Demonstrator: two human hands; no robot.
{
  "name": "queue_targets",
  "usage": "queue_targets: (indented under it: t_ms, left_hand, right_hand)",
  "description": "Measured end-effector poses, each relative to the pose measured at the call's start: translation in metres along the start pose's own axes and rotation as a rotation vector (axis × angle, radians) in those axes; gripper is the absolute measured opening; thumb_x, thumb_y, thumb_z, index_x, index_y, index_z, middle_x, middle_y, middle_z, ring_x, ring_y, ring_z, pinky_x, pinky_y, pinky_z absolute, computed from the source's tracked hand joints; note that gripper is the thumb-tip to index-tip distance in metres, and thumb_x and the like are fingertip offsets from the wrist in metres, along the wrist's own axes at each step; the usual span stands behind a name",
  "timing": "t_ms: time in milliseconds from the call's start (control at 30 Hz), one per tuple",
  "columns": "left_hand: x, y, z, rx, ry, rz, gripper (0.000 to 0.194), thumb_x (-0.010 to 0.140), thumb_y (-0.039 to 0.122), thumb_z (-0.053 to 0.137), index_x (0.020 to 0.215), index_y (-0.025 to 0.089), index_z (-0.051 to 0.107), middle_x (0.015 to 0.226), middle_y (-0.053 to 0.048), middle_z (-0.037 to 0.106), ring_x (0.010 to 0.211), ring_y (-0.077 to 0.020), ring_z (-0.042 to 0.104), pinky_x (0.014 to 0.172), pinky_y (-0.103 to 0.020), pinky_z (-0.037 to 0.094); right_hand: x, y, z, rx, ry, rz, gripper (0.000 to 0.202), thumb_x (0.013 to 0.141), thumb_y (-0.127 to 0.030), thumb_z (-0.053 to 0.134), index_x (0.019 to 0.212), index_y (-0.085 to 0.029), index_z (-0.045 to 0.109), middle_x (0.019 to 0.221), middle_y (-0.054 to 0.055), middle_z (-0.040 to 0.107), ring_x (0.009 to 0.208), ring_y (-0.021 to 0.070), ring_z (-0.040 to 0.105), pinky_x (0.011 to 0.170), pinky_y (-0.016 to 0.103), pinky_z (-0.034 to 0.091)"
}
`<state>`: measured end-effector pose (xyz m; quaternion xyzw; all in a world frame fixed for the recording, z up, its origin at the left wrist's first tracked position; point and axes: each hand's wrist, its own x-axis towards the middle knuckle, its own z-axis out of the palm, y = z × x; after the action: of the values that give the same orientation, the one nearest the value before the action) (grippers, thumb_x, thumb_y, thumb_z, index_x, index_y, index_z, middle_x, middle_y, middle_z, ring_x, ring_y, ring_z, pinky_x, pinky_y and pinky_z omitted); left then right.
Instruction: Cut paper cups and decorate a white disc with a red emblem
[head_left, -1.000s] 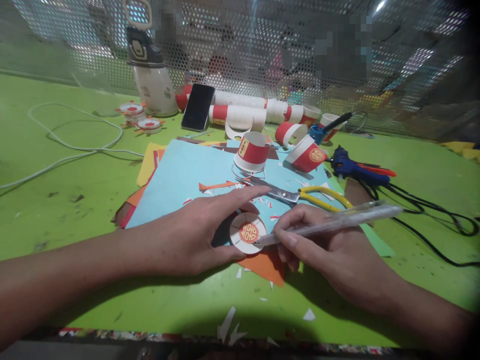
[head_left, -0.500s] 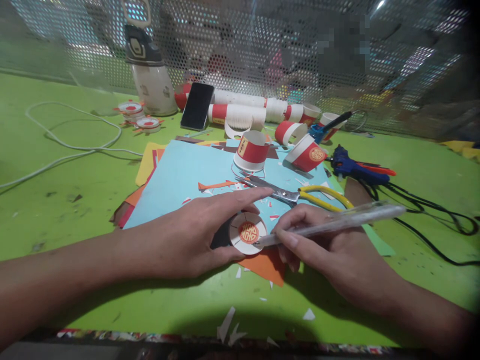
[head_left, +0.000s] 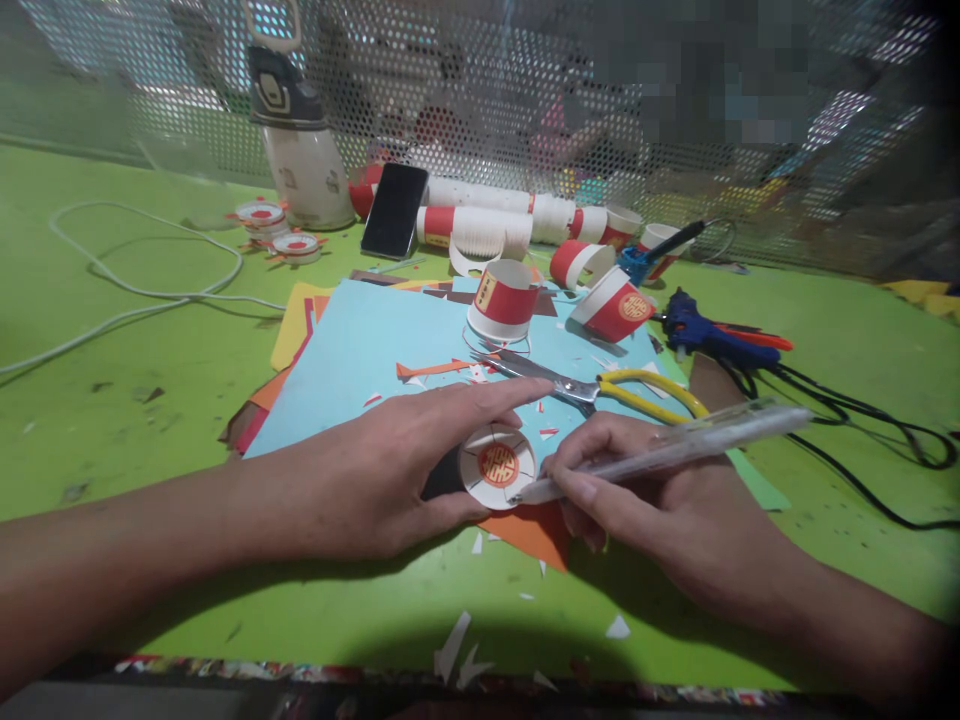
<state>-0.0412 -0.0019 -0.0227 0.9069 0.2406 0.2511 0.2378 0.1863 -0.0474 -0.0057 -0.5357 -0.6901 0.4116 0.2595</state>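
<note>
My left hand (head_left: 405, 460) grips a small round paper cup bottom (head_left: 480, 488) between thumb and fingers. Its white face carries a red-orange emblem and short dark lines running toward the rim. In my right hand (head_left: 622, 480) is a pen (head_left: 697, 447) with a clear barrel, its tip touching the lower right of that white face. Just beyond my left fingertips lie scissors (head_left: 570, 386) with yellow handles. Under and behind the hands are a light blue sheet (head_left: 360, 350) and an orange piece of paper (head_left: 536, 535).
Red-and-white paper cups (head_left: 504, 305) stand and lie at the back, with stacked cups (head_left: 487, 232) behind. A phone (head_left: 395, 210) leans near a bottle (head_left: 304, 170). A blue glue gun (head_left: 712, 335) with a black cord lies right. Paper scraps (head_left: 454, 645) litter the front; a white cable (head_left: 150, 300) curls left.
The pen tip has slid slightly down and left to the lower edge of the cup bottom. Another short line shows on its white face. Both hands stay nearly in place.
</note>
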Motion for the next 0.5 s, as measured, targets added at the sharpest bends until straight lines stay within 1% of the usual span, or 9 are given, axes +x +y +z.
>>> queue_targets:
  t_ms: [167,300,400,500]
  left_hand:
    - [0.0007,0.0008,0.0002,0.001,0.010,0.013,0.065,0.089,0.025,0.060,0.146,0.026,0.030,0.125,-0.006,0.064,0.111,-0.0181,0.061,0.095,-0.029,0.047]
    - [0.0005,0.0019,-0.0003,0.033,0.004,0.023,0.063,0.090,0.028,0.059,0.146,0.025,0.031,0.138,-0.009,0.056,0.122,-0.0211,0.055,0.098,-0.031,0.046]
    - [0.0000,0.0019,-0.0010,0.052,-0.001,0.021,0.063,0.090,0.029,0.058,0.147,0.025,0.030,0.141,-0.009,0.053,0.126,-0.0229,0.052,0.100,-0.034,0.046]
    - [-0.0010,0.0013,-0.0012,0.056,-0.010,0.025,0.063,0.090,0.028,0.058,0.147,0.025,0.030,0.140,-0.009,0.054,0.127,-0.0232,0.052,0.101,-0.034,0.046]
  right_hand:
    - [0.0015,-0.0016,0.0023,0.110,-0.010,0.021,0.009,0.087,-0.022,0.055,0.078,-0.024,0.058,0.061,-0.003,0.062,0.054,0.0123,0.059,0.051,0.025,0.047]
    - [0.0023,-0.0024,0.0024,0.130,-0.029,0.043,0.009,0.088,-0.024,0.055,0.080,-0.024,0.058,0.063,-0.003,0.064,0.056,0.0129,0.061,0.052,0.026,0.048]
    - [0.0023,-0.0015,0.0015,0.108,-0.025,0.034,0.009,0.089,-0.025,0.055,0.080,-0.024,0.058,0.062,-0.003,0.063,0.055,0.0132,0.060,0.052,0.026,0.047]
    - [0.0014,-0.0004,0.0004,0.014,0.009,-0.004,0.010,0.087,-0.025,0.056,0.078,-0.024,0.060,0.061,-0.003,0.062,0.054,0.0134,0.057,0.052,0.027,0.045]
